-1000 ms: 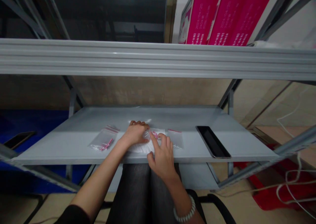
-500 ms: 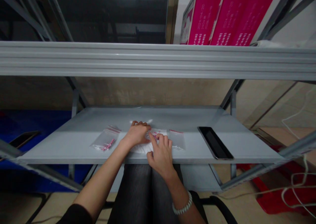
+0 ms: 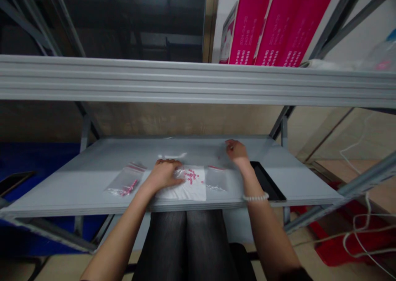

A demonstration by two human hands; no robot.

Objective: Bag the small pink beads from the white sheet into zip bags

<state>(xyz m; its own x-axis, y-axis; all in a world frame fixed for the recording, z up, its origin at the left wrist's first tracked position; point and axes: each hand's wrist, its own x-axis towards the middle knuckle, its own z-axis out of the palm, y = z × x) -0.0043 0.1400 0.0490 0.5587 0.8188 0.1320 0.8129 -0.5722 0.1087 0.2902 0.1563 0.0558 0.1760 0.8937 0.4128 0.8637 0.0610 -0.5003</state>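
On the grey shelf, a white sheet of paper (image 3: pixel 199 192) bears several small pink pieces (image 3: pixel 191 175), perhaps beads. My left hand (image 3: pixel 165 174) lies over the sheet's left part, thumb and fingers around a clear zip bag (image 3: pixel 179 173) whose pink-edged mouth faces the pieces. Farther back on the right, my right hand (image 3: pixel 237 151) is raised off the paper with its fingers curled together; whether anything is in them is hidden. A flat clear zip bag (image 3: pixel 216 178) lies right of the paper. Left of my left hand rests another zip bag (image 3: pixel 125 182) with pink pieces inside.
A dark phone or tablet (image 3: pixel 269 184) lies on the shelf beyond my right forearm. Above runs a grey metal beam (image 3: pixel 198 83), with several pink boxes (image 3: pixel 278 29) standing over it. Another dark device (image 3: pixel 17 180) sits on a blue surface at left.
My right hand has moved from the pink pieces to the back right, uncovering the paper and pieces. My left hand stays at the bag. The view has shifted slightly.
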